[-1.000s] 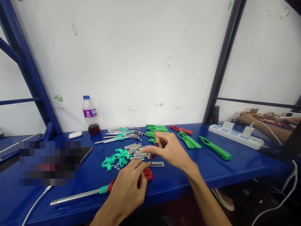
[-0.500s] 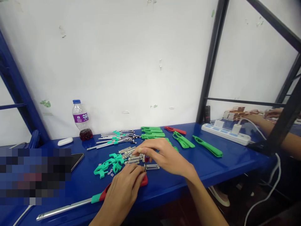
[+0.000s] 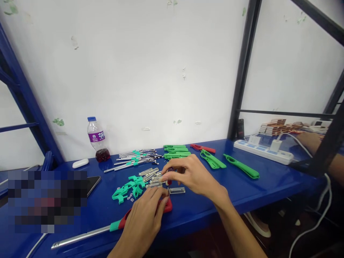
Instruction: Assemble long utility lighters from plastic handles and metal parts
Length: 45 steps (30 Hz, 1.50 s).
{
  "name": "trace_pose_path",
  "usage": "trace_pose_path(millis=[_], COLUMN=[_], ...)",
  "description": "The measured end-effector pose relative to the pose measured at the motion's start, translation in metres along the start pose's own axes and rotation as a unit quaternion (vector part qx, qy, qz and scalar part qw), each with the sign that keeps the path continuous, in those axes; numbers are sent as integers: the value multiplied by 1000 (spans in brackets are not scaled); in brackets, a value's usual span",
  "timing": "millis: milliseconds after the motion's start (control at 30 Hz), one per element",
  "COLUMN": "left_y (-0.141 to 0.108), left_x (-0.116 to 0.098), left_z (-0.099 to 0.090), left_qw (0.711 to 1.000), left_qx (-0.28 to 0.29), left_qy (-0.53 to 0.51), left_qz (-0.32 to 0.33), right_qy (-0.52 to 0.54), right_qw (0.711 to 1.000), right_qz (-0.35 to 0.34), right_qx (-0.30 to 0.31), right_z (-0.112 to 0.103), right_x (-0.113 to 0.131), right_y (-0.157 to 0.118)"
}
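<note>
Our right hand (image 3: 192,176) has its thumb and index finger drawn nearly together on the handle of a small red screwdriver (image 3: 170,182), with little gap between them. Our left hand (image 3: 146,208) curls over a red long-necked lighter (image 3: 168,205), thumb and fingertips almost meeting beside the screwdriver's shaft; whether the hidden fingers close fully round the lighter we cannot tell. Compared with a second ago, our right fingers reach out straighter to the left, and the screwdriver stands more upright. The lighter lies under our left fingers at the near edge of the blue table (image 3: 242,190), its long axis running crosswise and slanting: the silver tube points left and towards us, the red butt right and slightly away. Just beyond our fingertips is a clear part (image 3: 177,190); past our left fingers lie teal pieces (image 3: 131,183), and farther out, metal tubes (image 3: 135,158) and green shells (image 3: 176,147).
</note>
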<state>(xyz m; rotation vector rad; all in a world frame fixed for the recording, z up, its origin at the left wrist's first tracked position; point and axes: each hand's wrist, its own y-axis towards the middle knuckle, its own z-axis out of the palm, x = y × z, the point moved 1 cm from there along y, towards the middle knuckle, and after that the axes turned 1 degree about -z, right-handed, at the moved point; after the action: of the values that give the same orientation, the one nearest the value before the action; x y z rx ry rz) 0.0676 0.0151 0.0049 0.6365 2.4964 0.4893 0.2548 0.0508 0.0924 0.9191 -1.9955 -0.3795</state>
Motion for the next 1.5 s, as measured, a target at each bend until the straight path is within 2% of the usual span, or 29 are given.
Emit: trace_pose_path(millis=[67,133,267,333,433,533,600,667,833,900,967,1100,1300,1400,1500], left_y=[-1,-1,-1,-1,-1,-2,-1,-1,-2,-2,-1,0,1,0,0], left_x=[0,0,-1,-1,0,1,1,2,1,0,-2,-4,-3,-1,2], left_z=[0,0,1,1,2,3,3,4,3,1,1,1,2,1,1], left_qw=[1000,1000,1000,1000,1000,1000,1000,1000,1000,1000,1000,1000,1000,1000,999], left_qx=[0,-1,4,8,11,14,12,6,0,12,19,17,21,24,19], left_qy=[-2,-6,-16,-17,-18,-15,-8,-4,-19,-16,-11,2,9,0,-20], left_qz=[1,2,2,-1,-7,-9,-6,0,15,10,5,2,13,16,22], right_qy=[-65,-71,-3,33,36,-20,-47,-52,20,53,51,-26,-125,-129,-52], right_qw=[998,997,999,999,999,996,992,993,999,997,997,997,984,984,996], right_qz=[-2,2,11,16,32,44,56,64,28,28,40,65,81,82,67], right_qx=[-26,-19,37,40,-3,-78,-100,-87,28,52,37,-32,-95,-93,-37], right_z=[0,-2,-12,-14,-8,4,8,7,-8,-12,-12,-9,2,0,-7], right_x=[7,12,13,12,10,11,15,19,27,26,24,23,27,28,29], right_y=[-1,-3,-10,-11,-7,0,1,0,-11,-13,-13,-10,-7,-8,-12])
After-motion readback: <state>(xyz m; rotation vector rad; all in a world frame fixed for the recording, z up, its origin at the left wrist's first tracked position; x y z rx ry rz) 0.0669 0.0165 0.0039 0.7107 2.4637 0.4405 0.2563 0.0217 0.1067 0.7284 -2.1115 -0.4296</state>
